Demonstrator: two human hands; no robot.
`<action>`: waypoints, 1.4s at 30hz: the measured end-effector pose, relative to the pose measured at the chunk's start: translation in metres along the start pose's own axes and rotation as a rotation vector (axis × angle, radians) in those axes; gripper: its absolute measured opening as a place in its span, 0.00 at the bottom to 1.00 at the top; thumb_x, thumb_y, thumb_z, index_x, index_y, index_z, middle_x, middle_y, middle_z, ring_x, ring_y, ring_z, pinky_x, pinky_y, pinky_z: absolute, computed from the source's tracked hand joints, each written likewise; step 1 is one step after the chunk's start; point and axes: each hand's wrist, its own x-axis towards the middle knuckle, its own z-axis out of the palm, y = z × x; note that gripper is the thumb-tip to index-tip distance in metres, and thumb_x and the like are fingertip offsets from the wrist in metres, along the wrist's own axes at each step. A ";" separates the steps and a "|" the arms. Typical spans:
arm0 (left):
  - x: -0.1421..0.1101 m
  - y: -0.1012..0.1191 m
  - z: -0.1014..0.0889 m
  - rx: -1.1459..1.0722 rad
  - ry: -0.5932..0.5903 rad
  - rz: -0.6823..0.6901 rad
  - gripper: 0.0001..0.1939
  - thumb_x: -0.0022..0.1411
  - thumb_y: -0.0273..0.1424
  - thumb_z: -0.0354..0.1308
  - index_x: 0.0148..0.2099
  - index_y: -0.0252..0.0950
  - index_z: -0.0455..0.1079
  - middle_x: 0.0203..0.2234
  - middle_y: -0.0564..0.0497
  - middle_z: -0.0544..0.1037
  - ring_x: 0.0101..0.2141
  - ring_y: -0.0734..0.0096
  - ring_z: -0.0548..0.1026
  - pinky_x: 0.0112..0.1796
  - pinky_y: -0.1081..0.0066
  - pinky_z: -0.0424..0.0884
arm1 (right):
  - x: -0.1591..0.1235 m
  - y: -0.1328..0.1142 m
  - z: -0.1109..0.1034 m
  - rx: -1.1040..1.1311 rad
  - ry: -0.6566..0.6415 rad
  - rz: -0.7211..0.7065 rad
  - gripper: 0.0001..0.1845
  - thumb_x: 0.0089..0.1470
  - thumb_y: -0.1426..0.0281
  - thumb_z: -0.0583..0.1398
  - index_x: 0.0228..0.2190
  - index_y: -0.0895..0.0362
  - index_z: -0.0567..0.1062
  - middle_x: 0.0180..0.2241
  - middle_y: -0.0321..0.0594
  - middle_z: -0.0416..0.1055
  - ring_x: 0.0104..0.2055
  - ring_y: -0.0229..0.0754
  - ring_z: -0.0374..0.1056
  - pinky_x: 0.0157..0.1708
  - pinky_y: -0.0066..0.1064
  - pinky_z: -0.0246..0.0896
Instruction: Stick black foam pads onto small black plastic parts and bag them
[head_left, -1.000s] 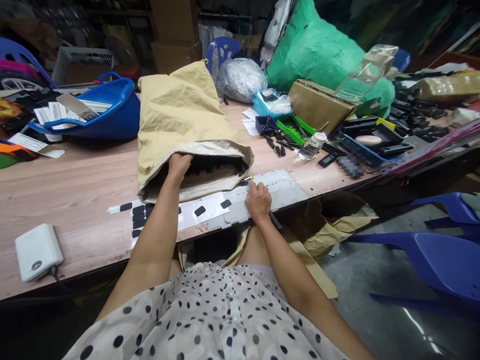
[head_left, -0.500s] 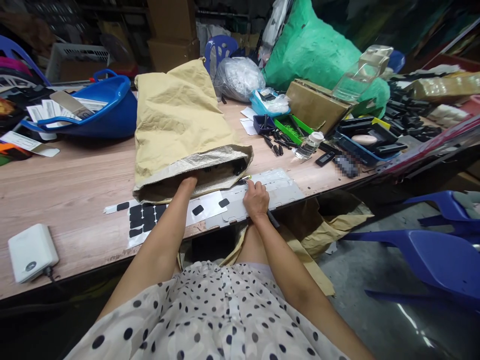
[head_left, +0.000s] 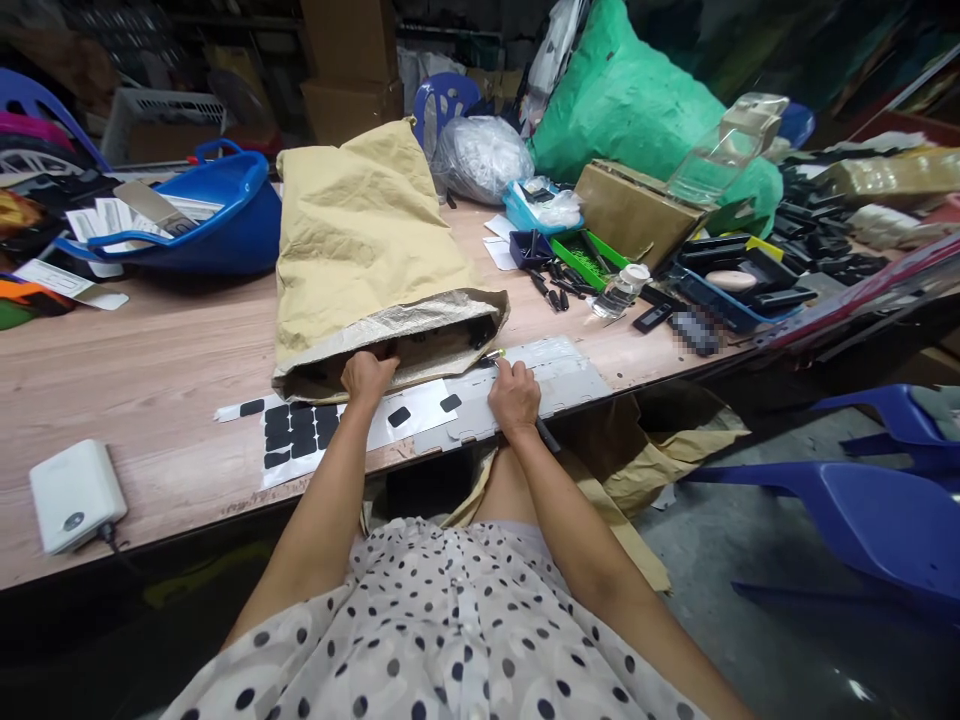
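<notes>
A large tan paper sack (head_left: 360, 230) lies on the table with its mouth facing me, dark pieces dimly visible inside. At that mouth, my left hand (head_left: 367, 377) is closed, fingers curled; whatever they grip is hidden in the dark opening. My right hand (head_left: 516, 396) is wrapped round a slim tool with a dark handle (head_left: 547, 436) sticking out below the fist; its kind is unclear. Just beyond the fist a small metal-and-yellow-green piece (head_left: 493, 356) shows. Beneath lie a grey flat board (head_left: 566, 375) and a white sheet (head_left: 420, 420) bearing black rounded stickers (head_left: 304, 430).
On the left are a white box with a cable (head_left: 79, 497) and a blue basin (head_left: 202, 235) of papers. To the right stand a clear bottle (head_left: 621, 292), a green tray (head_left: 589, 258) and a blue basket (head_left: 731, 305) of black parts. Blue chairs (head_left: 862, 510) are at right.
My left hand has drawn back from deep inside the sack to its mouth, so the fist now shows. My right hand stays nearly in place. The view has shifted slightly.
</notes>
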 end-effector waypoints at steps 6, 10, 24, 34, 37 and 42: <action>-0.068 -0.019 -0.004 0.000 -0.108 0.460 0.09 0.54 0.36 0.61 0.36 0.41 0.78 0.29 0.51 0.79 0.35 0.62 0.74 0.39 0.66 0.70 | 0.000 0.000 -0.002 -0.008 -0.013 0.009 0.20 0.61 0.73 0.52 0.53 0.55 0.72 0.40 0.48 0.67 0.42 0.48 0.61 0.36 0.34 0.53; -0.082 -0.022 0.006 0.001 -0.106 0.487 0.09 0.56 0.34 0.60 0.39 0.40 0.77 0.31 0.50 0.78 0.37 0.61 0.73 0.43 0.64 0.69 | 0.000 0.001 -0.003 -0.004 -0.012 0.007 0.21 0.61 0.74 0.52 0.54 0.56 0.72 0.40 0.48 0.67 0.42 0.48 0.61 0.36 0.34 0.53; -0.076 -0.022 0.022 -0.039 -0.078 0.442 0.07 0.58 0.34 0.62 0.40 0.41 0.77 0.36 0.50 0.79 0.41 0.59 0.74 0.43 0.62 0.69 | -0.002 0.018 -0.021 0.485 0.004 0.068 0.20 0.61 0.73 0.51 0.50 0.56 0.76 0.42 0.47 0.76 0.42 0.47 0.70 0.42 0.35 0.65; -0.074 -0.019 0.022 -0.063 -0.090 0.388 0.06 0.56 0.32 0.64 0.37 0.41 0.78 0.34 0.52 0.78 0.40 0.62 0.74 0.44 0.64 0.69 | -0.062 -0.038 -0.048 0.800 -0.073 -0.317 0.19 0.63 0.71 0.52 0.49 0.54 0.78 0.40 0.43 0.78 0.43 0.42 0.74 0.44 0.31 0.69; -0.073 -0.019 0.024 -0.057 -0.087 0.393 0.05 0.55 0.31 0.65 0.37 0.41 0.78 0.33 0.52 0.78 0.39 0.63 0.74 0.43 0.65 0.69 | -0.064 -0.045 -0.050 0.748 -0.035 -0.339 0.19 0.64 0.71 0.51 0.51 0.54 0.77 0.41 0.44 0.77 0.43 0.42 0.73 0.45 0.30 0.69; -0.073 -0.019 0.025 -0.042 -0.072 0.393 0.03 0.55 0.31 0.65 0.35 0.41 0.78 0.31 0.52 0.77 0.38 0.63 0.73 0.42 0.65 0.69 | -0.065 -0.049 -0.046 0.634 -0.072 -0.373 0.20 0.63 0.72 0.52 0.51 0.55 0.77 0.38 0.43 0.77 0.40 0.42 0.73 0.41 0.28 0.68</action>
